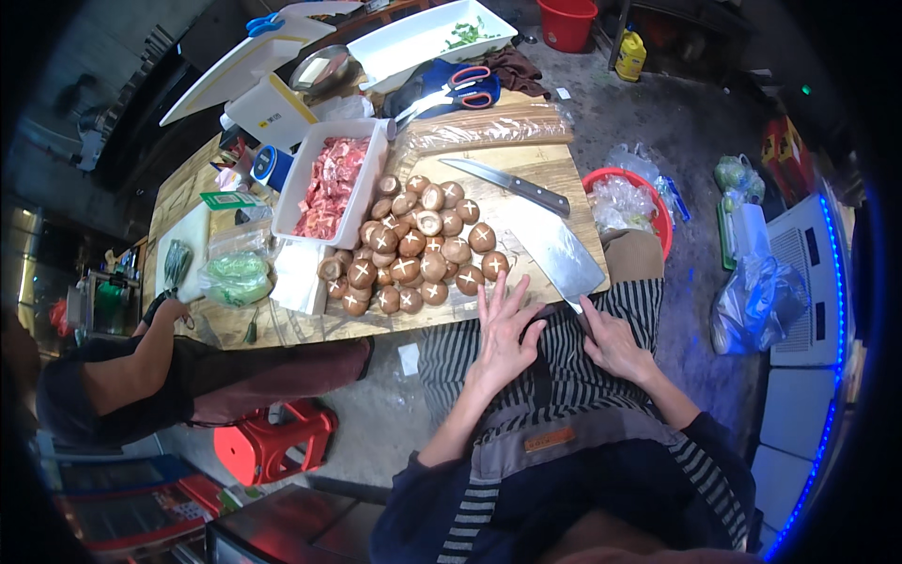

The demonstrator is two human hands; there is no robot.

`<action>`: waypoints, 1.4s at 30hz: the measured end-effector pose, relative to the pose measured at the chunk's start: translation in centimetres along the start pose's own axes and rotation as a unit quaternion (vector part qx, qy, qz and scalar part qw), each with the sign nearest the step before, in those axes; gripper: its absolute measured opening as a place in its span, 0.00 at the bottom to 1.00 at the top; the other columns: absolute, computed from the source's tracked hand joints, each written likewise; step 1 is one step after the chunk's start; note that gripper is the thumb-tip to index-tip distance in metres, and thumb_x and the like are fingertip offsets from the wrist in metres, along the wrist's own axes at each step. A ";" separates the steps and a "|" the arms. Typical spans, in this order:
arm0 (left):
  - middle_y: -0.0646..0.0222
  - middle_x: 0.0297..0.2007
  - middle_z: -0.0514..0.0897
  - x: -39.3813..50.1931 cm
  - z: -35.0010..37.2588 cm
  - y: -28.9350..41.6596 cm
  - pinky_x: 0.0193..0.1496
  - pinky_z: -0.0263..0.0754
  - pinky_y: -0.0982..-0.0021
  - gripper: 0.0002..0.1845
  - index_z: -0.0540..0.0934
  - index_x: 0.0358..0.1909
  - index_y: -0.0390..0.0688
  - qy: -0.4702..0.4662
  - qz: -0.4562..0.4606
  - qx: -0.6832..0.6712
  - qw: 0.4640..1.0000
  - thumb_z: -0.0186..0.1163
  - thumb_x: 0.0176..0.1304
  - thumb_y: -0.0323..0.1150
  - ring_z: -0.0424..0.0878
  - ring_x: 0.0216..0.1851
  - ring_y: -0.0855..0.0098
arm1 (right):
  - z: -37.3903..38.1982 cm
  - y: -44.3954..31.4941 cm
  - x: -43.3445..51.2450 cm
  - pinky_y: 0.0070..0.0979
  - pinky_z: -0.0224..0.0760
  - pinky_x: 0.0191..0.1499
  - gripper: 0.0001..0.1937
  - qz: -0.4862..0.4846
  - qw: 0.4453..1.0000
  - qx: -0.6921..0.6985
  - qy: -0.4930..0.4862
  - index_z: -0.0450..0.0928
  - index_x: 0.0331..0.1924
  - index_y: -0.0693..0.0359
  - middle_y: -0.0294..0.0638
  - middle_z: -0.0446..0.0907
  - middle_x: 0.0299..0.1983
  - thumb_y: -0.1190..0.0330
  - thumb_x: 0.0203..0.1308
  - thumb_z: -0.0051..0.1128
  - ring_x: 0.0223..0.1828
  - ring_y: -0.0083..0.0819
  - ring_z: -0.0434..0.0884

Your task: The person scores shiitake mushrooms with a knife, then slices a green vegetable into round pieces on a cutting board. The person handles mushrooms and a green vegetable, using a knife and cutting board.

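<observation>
My left hand [503, 340] is at the front edge of the wooden table [232, 321], fingers apart and holding nothing. Its fingertips are close to a shiitake mushroom cap [495, 266] with a white cross cut into it; whether they touch cannot be told. My right hand [614, 344] grips the handle of a broad-bladed cleaver [557, 247], whose blade rests on the table's right corner. Left of the blade is a pile of brown mushrooms [411, 243], many of them cross-scored, some showing stems. Behind the cleaver lies a kitchen knife [509, 185] with a dark handle.
A plastic tub [280, 218] of raw meat stands left of the mushrooms, with bagged skewers [493, 129] and scissors [451, 95] behind. A co-worker's hand [169, 307] is near a bundle of greens [177, 262]. A red basin [666, 225] holding plastic bags sits on the floor.
</observation>
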State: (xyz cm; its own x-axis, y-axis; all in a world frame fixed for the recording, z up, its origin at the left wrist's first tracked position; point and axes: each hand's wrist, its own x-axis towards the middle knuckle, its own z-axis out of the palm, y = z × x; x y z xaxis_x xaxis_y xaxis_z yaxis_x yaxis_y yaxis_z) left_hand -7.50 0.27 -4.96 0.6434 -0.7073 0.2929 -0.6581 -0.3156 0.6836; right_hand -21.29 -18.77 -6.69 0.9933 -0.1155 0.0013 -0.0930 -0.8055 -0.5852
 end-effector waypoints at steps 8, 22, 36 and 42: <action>0.52 0.58 0.76 -3.4 -0.1 -0.6 0.68 0.58 0.53 0.16 0.81 0.49 0.38 0.090 -0.069 -0.030 0.993 0.61 0.58 0.26 0.67 0.66 0.49 | -9.3 -2.3 -0.1 0.15 0.61 0.22 0.38 0.146 0.846 0.498 -0.122 0.60 0.70 0.63 0.31 0.72 0.28 0.84 0.49 0.51 0.21 0.15 0.70; 0.52 0.57 0.78 -6.0 0.8 -0.2 0.56 0.76 0.68 0.18 0.79 0.51 0.35 0.143 -0.101 -0.210 0.962 0.58 0.56 0.16 0.78 0.57 0.55 | -5.1 4.2 30.8 0.49 0.71 0.41 0.21 -0.136 0.965 -0.211 0.081 0.67 0.51 0.64 0.59 0.79 0.32 0.74 0.51 0.55 0.35 0.57 0.79; 0.54 0.60 0.74 -5.9 -7.9 -6.6 0.68 0.62 0.56 0.16 0.81 0.47 0.37 0.309 -0.143 0.005 0.940 0.61 0.54 0.20 0.66 0.67 0.50 | -3.9 2.8 21.3 0.44 0.73 0.43 0.33 -0.123 0.947 -0.293 0.041 0.64 0.59 0.73 0.60 0.78 0.36 0.68 0.50 0.67 0.39 0.54 0.80; 0.52 0.59 0.73 -7.7 -9.0 -7.3 0.69 0.61 0.58 0.15 0.81 0.46 0.38 0.323 -0.194 0.008 0.926 0.61 0.56 0.23 0.67 0.66 0.52 | -4.3 4.2 22.5 0.45 0.72 0.43 0.22 -0.138 0.973 -0.184 0.019 0.68 0.53 0.70 0.61 0.79 0.34 0.69 0.54 0.58 0.38 0.54 0.80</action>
State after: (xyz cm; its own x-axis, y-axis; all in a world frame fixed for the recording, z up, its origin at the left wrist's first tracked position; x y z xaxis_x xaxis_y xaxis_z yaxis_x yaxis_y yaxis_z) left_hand -4.13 13.66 -6.21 0.9291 -0.0143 0.3694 -0.3306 -0.4793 0.8130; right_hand 0.36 -27.23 -5.63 0.9813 0.1193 0.1509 0.1520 -0.9617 -0.2281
